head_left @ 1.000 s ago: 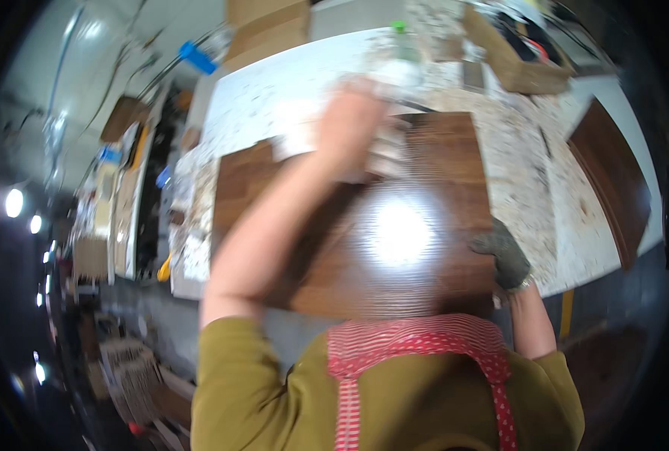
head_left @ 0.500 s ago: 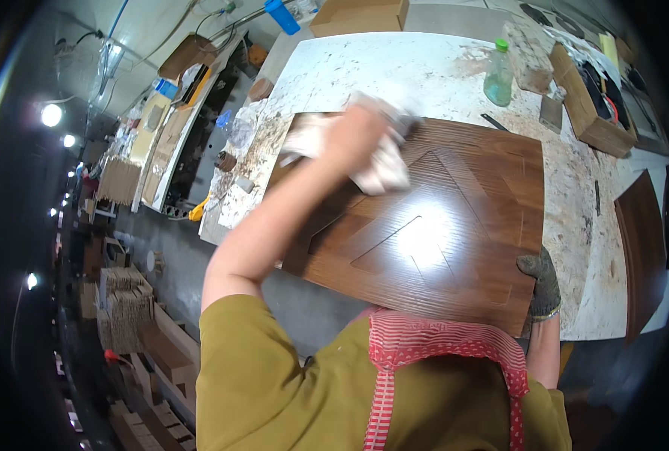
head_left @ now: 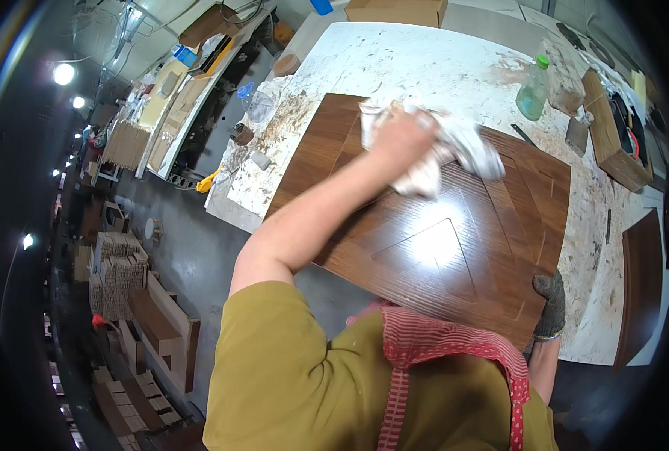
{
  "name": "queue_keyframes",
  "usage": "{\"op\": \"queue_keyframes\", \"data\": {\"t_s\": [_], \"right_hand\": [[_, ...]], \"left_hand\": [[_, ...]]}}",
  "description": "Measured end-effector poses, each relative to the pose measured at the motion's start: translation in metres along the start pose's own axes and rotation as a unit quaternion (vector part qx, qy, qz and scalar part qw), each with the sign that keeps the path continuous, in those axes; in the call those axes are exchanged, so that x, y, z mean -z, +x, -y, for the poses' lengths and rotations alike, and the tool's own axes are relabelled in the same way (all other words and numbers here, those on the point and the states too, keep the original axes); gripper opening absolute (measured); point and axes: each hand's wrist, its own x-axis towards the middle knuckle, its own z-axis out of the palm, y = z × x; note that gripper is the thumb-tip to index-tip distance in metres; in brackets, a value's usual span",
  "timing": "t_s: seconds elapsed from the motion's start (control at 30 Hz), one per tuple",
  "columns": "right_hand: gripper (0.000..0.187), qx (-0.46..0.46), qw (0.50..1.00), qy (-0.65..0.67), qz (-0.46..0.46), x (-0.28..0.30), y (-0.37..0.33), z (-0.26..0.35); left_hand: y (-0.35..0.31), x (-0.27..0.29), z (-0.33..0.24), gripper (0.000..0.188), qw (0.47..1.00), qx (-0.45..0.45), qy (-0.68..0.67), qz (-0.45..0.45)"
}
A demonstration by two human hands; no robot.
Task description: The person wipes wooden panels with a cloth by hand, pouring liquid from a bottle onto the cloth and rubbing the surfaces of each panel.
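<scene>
A: Going left to right, where do we find the brown panel [head_left: 424, 252]?

B: We have it across the centre of the frame, on the white table [head_left: 394, 52], its long axis slanting from left of centre down toward the lower right

A: And the left hand [head_left: 408, 139]?

B: We see it bare, at upper centre, over the panel's upper half, fingers bunched on a white cloth [head_left: 462, 143] that spreads out on both sides of it; the panel lies directly beneath, most of its face reaching toward the lower right

A: Which hand do we call nearer the panel's right end?

B: The gloved right hand [head_left: 551, 304], at lower right: we see it gripping the right edge near the lower corner, thumb on top, any fingers beneath hidden from us

A: Anything farther right?

B: We spot a second dark panel [head_left: 641, 286] at the frame's right side, apart from both hands
</scene>
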Motion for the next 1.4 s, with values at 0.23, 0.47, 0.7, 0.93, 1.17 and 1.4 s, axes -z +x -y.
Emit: {"op": "queue_keyframes", "data": {"t_s": [0.23, 0.47, 0.7, 0.93, 1.17, 1.4], "right_hand": [[0.048, 0.033, 0.999, 0.013, 0.009, 0.017, 0.015, -0.019], [0.035, 0.021, 0.997, 0.065, -0.047, 0.003, -0.008, -0.018], [0.04, 0.01, 0.999, 0.044, -0.003, -0.013, -0.006, -0.012], [0.047, -0.012, 0.992, 0.115, 0.041, -0.027, -0.003, -0.013], [0.052, 0.012, 0.997, 0.073, -0.003, -0.015, 0.003, -0.006], [0.036, 0.029, 0.995, 0.09, 0.023, -0.017, 0.027, -0.007]], "left_hand": [[-0.015, 0.081, 0.132, 0.039, 0.955, 0.248, 0.153, -0.048], [-0.14, 0.053, 0.024, 0.032, 0.993, 0.073, 0.084, -0.032], [-0.327, 0.144, 0.011, 0.029, 0.927, 0.319, 0.109, 0.163], [-0.195, 0.066, -0.023, 0.028, 0.931, 0.323, 0.159, -0.059], [-0.17, 0.061, -0.136, 0.023, 0.995, 0.009, -0.093, -0.041], [-0.173, 0.038, -0.044, 0.024, 0.965, 0.227, 0.131, -0.003]]}}
